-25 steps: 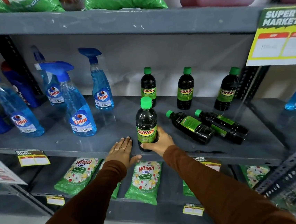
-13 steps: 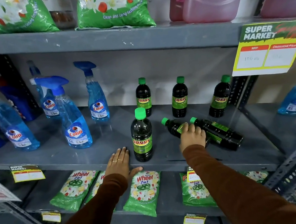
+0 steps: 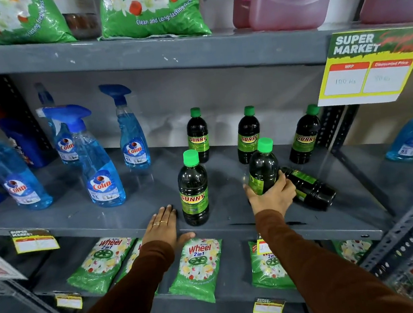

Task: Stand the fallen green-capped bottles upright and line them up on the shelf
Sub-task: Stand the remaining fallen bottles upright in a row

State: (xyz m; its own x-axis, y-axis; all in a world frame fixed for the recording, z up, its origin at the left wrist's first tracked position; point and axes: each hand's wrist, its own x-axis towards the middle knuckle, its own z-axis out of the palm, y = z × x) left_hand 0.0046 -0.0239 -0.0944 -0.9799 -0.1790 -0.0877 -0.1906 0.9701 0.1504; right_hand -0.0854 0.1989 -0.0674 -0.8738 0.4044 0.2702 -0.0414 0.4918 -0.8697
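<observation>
On the grey middle shelf [image 3: 231, 219] three dark green-capped bottles stand at the back: left [image 3: 197, 135], middle [image 3: 248, 136], right [image 3: 304, 135]. A fourth [image 3: 193, 189] stands upright near the front edge. My right hand [image 3: 271, 196] grips a fifth bottle [image 3: 263, 167], held almost upright just above the shelf. Behind that hand one bottle [image 3: 309, 188] still lies on its side, its cap end hidden. My left hand [image 3: 163, 224] lies flat on the shelf's front edge, fingers spread, left of the front bottle.
Blue Colin spray bottles [image 3: 102, 171] stand on the shelf's left half, another [image 3: 411, 134] at far right. A price sign [image 3: 368, 67] hangs from the upper shelf. Green Wheel detergent packs [image 3: 198, 265] lie on the shelf below. Slotted steel uprights [image 3: 406, 223] frame the right side.
My right hand let go of the front upright bottle, reached right to the two fallen ones, and has raised one of them nearly upright. The left hand has stayed flat on the shelf.
</observation>
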